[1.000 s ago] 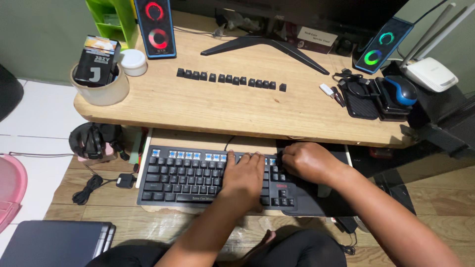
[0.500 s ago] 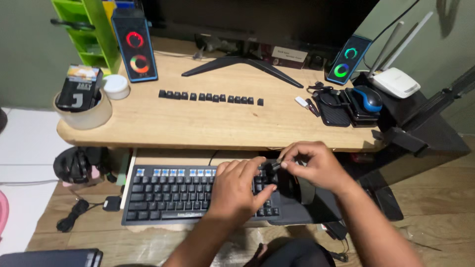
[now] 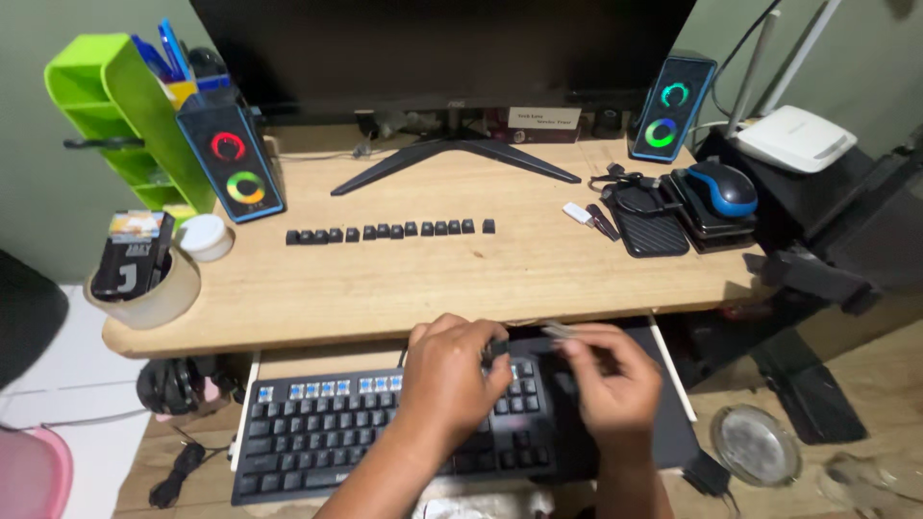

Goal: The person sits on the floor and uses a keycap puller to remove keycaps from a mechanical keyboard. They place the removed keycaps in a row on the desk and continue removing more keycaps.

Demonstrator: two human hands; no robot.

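Black plastic is all I have to go on at the pinch: my left hand (image 3: pixel 452 380) has thumb and forefinger pressed together on a small black keycap (image 3: pixel 498 348), held just above the top row of the black mechanical keyboard (image 3: pixel 385 437) on the pull-out tray. My right hand (image 3: pixel 611 389) sits just beside it, fingers curled around a thin metal keycap puller (image 3: pixel 561 331) that pokes out toward the desk edge; how firmly it grips I cannot tell, since that hand is blurred.

My worry is the cap itself. It is small and smooth, held by two fingertips only, and I judge a slip would send it down among the bare blue switches (image 3: pixel 322 389) left of the pinch or off the tray to the floor. The puller's tips are close to my left fingers and could snag.

Beyond the grip, a row of loose black keycaps (image 3: pixel 389 232) lies on the light wooden desk (image 3: pixel 461 274). My hands cover the keyboard's middle, and its near edge is cut off.
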